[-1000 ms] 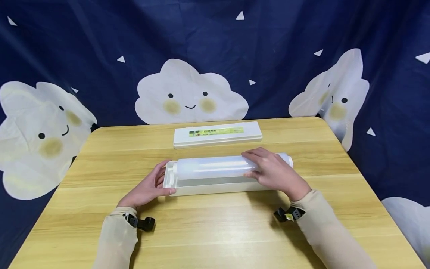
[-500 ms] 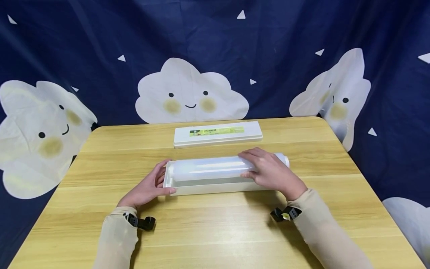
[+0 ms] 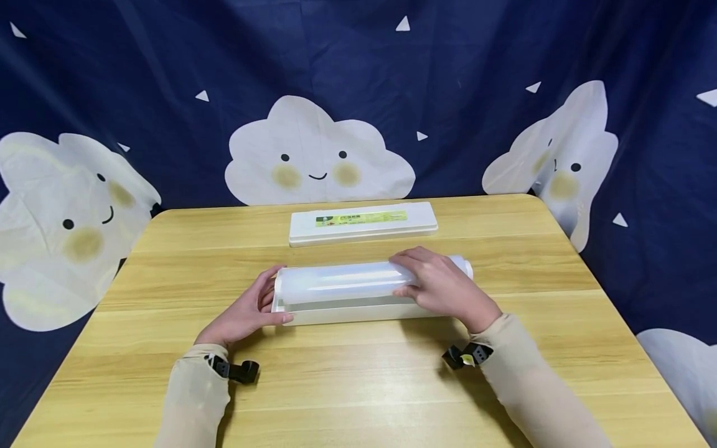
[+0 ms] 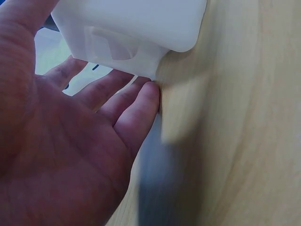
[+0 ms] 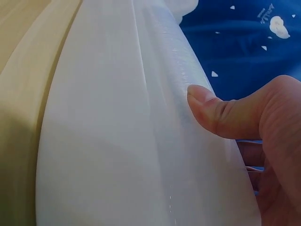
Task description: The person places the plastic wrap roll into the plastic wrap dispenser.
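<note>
A roll of plastic wrap (image 3: 336, 281), translucent and shiny, lies tilted over a long white box (image 3: 347, 315). Its left end sits at the box's left end wall, while its right end is raised above the rim. My right hand (image 3: 439, 283) grips the roll toward its right end, thumb on the near side and fingers over the far side; the right wrist view shows the thumb pressed on the film. My left hand (image 3: 249, 311) holds the box's left end between thumb and fingers. In the left wrist view the fingertips touch the white box end (image 4: 127, 28).
Behind the box, a white lid (image 3: 364, 231) with a green and yellow label lies on the wooden table (image 3: 358, 386). A dark blue curtain (image 3: 347, 56) with printed clouds hangs behind the table.
My right hand has moved left with the roll, bringing the roll's left end up to the box's left end wall. The left hand and the lid have stayed in place.
</note>
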The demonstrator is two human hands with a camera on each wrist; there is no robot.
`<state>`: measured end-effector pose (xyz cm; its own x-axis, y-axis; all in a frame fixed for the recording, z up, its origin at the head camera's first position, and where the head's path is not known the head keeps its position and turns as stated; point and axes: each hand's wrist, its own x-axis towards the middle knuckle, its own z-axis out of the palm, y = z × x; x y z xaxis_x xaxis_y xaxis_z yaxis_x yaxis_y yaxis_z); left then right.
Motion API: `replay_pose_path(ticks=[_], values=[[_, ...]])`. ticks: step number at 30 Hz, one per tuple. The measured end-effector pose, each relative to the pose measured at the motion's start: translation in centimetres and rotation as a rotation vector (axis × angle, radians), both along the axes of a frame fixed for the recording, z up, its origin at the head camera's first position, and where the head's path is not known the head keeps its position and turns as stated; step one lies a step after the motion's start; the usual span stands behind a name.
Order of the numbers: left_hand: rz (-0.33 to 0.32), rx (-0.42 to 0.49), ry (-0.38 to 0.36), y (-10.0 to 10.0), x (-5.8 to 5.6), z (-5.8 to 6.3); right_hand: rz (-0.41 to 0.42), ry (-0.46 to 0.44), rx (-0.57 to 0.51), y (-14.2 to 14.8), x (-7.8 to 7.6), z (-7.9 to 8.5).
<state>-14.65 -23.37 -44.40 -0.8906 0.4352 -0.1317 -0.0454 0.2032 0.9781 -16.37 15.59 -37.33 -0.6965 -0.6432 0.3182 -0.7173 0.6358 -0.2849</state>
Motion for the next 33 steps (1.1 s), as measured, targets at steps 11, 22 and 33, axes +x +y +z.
replay_pose_path(ticks=[11, 22, 33], values=[[-0.001, 0.0, 0.005, 0.1, -0.1, 0.0, -0.028, -0.074, -0.03, -0.3, 0.0, -0.9], [0.008, -0.027, 0.003, 0.2, 0.0, 0.0, -0.054, -0.178, -0.05, -0.2, 0.0, -1.8], [0.008, -0.022, 0.003, 0.2, 0.0, 0.1, -0.065, -0.208, -0.071, -0.2, -0.2, -2.7]])
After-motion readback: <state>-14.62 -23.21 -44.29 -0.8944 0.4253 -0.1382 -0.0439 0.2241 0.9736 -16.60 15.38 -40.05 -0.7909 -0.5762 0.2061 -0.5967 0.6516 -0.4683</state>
